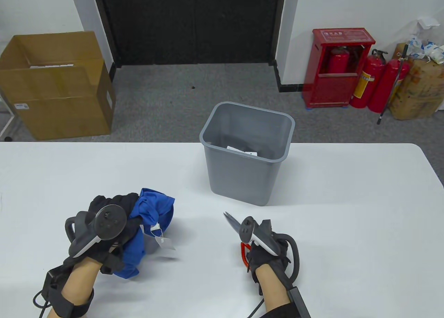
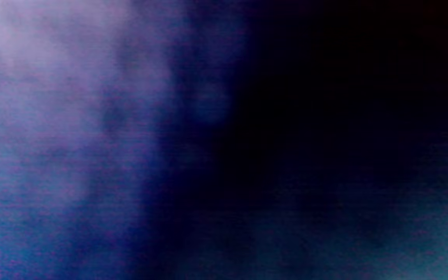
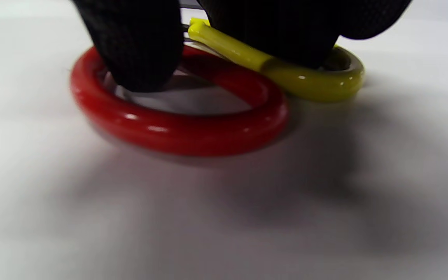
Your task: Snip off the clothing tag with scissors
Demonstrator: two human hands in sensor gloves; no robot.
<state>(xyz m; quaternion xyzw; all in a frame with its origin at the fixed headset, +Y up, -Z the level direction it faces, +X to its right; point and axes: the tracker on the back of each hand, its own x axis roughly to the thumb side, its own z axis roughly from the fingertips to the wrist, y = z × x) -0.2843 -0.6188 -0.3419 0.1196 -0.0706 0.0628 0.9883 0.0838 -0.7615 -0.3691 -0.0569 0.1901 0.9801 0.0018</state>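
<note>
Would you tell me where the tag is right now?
In the table view the white tag hangs on its string from the blue garment gripped by the left hand, lower left, facing the scissors.

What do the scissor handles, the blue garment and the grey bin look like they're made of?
Scissors: the red loop and yellow loop look like glossy plastic, with bright highlights; the blades look metallic. The blue garment is soft, matte, crumpled fabric. The grey bin seems to be smooth moulded plastic.
</note>
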